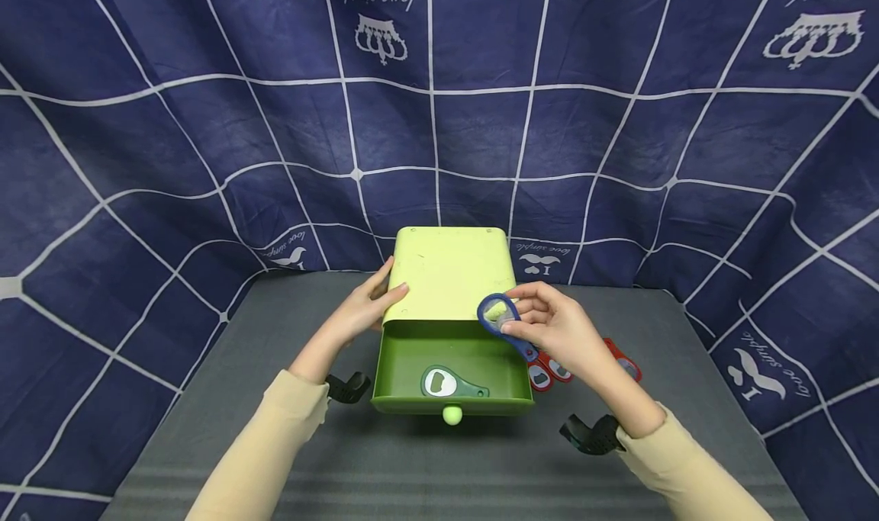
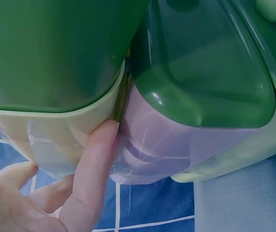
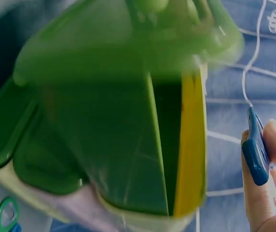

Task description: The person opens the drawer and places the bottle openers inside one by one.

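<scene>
A yellow-topped box (image 1: 453, 269) stands on the table with its top green drawer (image 1: 405, 357) pulled out. In the drawer lies a green bottle opener (image 1: 446, 384) with a pale metal insert. My left hand (image 1: 364, 307) rests against the box's left side, thumb at the top edge. The left wrist view shows its long finger (image 2: 92, 169) straight along the cream wall. My right hand (image 1: 556, 326) pinches a blue bottle opener (image 1: 516, 341) by its ring end, above the drawer's right side. In the right wrist view, thumb and finger grip the blue bottle opener (image 3: 257, 153) edge-on.
Red bottle openers (image 1: 541, 374) lie just right of the drawer, and another red one (image 1: 623, 359) lies farther right, partly behind my forearm. Lower drawers (image 2: 200, 72) with a lilac tier (image 2: 176, 140) show under the open one. A blue checked cloth (image 1: 481, 124) hangs behind.
</scene>
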